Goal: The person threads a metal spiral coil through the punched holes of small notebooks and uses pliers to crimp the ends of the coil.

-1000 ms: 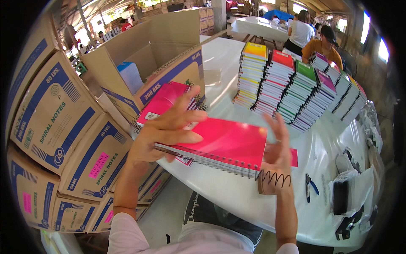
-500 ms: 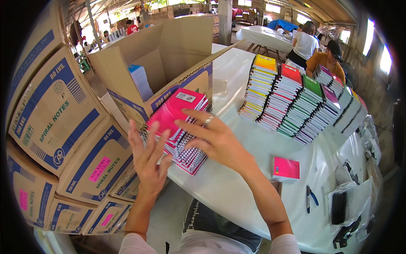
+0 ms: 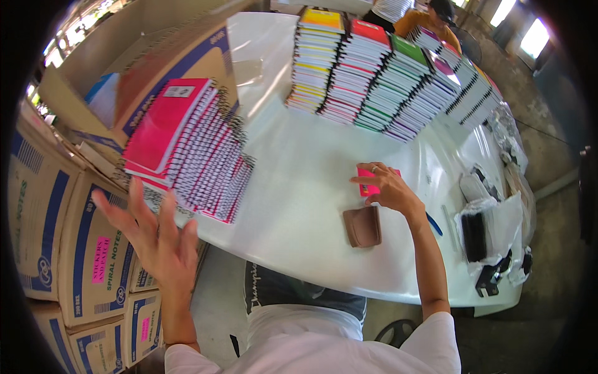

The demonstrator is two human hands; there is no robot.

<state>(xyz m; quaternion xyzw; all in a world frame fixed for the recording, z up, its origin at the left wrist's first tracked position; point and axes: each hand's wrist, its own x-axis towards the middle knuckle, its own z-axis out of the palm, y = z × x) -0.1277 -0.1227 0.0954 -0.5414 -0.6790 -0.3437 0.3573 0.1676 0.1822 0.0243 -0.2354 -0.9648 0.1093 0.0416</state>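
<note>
Several pink-covered spiral notebooks point(image 3: 169, 128) form a leaning stack at the table's left edge, their coils facing right. My left hand point(image 3: 163, 240) is open beside the stack's near side, fingers spread and holding nothing. Out over the middle of the table, my right hand point(image 3: 393, 190) is above a small pink pad point(image 3: 366, 188), covering part of it. Its fingers are apart, with the thumb by the near edge; whether they touch the pad I cannot tell. A brown wallet-like piece point(image 3: 362, 227) lies just nearer to me than the pad.
An opened carton point(image 3: 180, 71) stands behind the pink stack. Cartons point(image 3: 93, 249) are piled at the left. Stacks of yellow, red, green and purple notebooks point(image 3: 374, 78) line the far side. Pliers point(image 3: 434, 224) and plastic-wrapped black items point(image 3: 483, 234) lie at right. A person point(image 3: 430, 25) sits beyond.
My hands have parted from the pink stack. The right has moved across to the small pink pad; the left has drawn back toward me. The view has tilted down and turned right.
</note>
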